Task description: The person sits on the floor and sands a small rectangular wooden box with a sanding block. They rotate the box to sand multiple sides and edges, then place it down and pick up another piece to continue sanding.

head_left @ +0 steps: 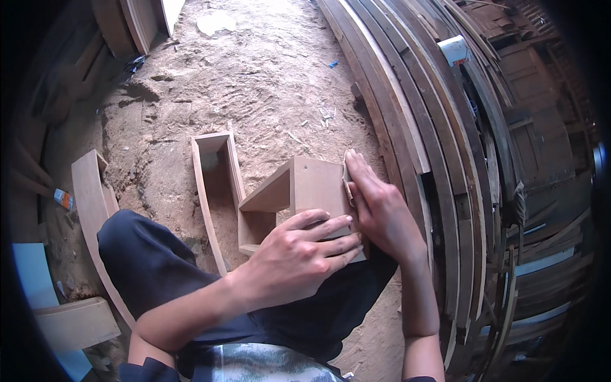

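Note:
A wooden box frame (pixel 318 184), open-sided with pale boards, rests tilted against my lap. My left hand (pixel 296 258) lies across its near part with the fingers bent over the board, holding it. My right hand (pixel 385 213) presses a thin folded piece of sandpaper (pixel 347 177) flat against the frame's right side. Only the edge of the sandpaper shows; the fingers cover the rest. To the left, a second open wooden frame (pixel 198 184) stands on the ground beside the one I hold.
Long stacked planks (pixel 407 121) run along the right. Sawdust-covered ground (pixel 261 76) stretches ahead, with a small blue scrap (pixel 333 64) on it. Left of my knee are a long wooden piece (pixel 90 197), a short board (pixel 79 323) and a small blue-and-orange packet (pixel 63 198).

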A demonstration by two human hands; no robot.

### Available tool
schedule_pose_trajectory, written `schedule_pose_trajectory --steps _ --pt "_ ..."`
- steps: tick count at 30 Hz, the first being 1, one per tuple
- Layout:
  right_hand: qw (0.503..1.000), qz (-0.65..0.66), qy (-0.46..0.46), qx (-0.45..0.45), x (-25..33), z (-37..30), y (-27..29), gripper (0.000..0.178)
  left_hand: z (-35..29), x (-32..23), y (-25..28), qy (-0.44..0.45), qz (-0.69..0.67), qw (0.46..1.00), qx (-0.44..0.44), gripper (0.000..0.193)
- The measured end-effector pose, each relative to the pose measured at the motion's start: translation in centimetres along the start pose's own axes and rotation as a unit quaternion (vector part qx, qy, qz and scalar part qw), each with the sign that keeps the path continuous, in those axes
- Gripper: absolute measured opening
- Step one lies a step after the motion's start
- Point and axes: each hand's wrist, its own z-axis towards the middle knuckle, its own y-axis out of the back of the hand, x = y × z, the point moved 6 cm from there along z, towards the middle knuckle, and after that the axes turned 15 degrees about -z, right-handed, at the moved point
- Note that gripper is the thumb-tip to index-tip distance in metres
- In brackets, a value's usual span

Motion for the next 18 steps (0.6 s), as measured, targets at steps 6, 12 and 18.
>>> schedule_pose_trajectory --steps 6,12,18 --pt "1.0 -0.005 0.016 0.002 0.7 -2.5 0.7 0.053 -0.3 0.1 0.1 -0.008 -0.015 1.0 -0.004 0.028" --pt "0.999 -0.022 0.036 -0.003 1.4 -1.7 1.0 0.051 -0.4 0.1 0.1 -0.01 -0.016 1.0 -0.004 0.029" --pt "1.0 -0.023 0.011 -0.012 0.8 -1.1 0.4 0.055 -0.2 0.1 -0.2 -0.021 -0.008 1.0 -0.007 0.027"
